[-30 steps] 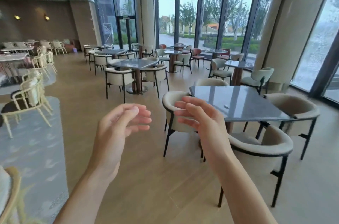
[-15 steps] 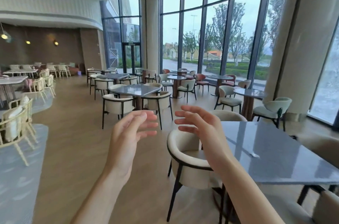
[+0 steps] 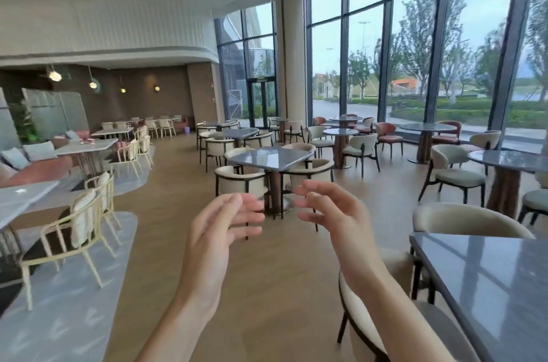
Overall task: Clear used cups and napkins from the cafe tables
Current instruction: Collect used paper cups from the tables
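**Two empty hands raised over the cafe floor**

Both hands are held up in mid-air ahead of the person, palms turned toward each other and a gap between them. The left hand (image 3: pixel 221 231) has its fingers loosely extended and slightly spread, gripping nothing. The right hand (image 3: pixel 332 213) is likewise relaxed, fingers gently bent, with nothing in it. Neither touches any furniture.

At the lower right edge stands a grey square table (image 3: pixel 486 287), its glossy top bare where it shows, with a cream upholstered chair (image 3: pixel 360 320) tucked at its near-left corner under the right forearm. Beyond the hands, in the middle of the wooden floor (image 3: pixel 166 213), stands another grey table (image 3: pixel 269 157) ringed by cream chairs. No used cups or napkins can be made out on these tabletops; on the farther tables, anything that small cannot be told. A white table (image 3: pixel 20 198) along the left edge carries a small pale object, too blurred to name.
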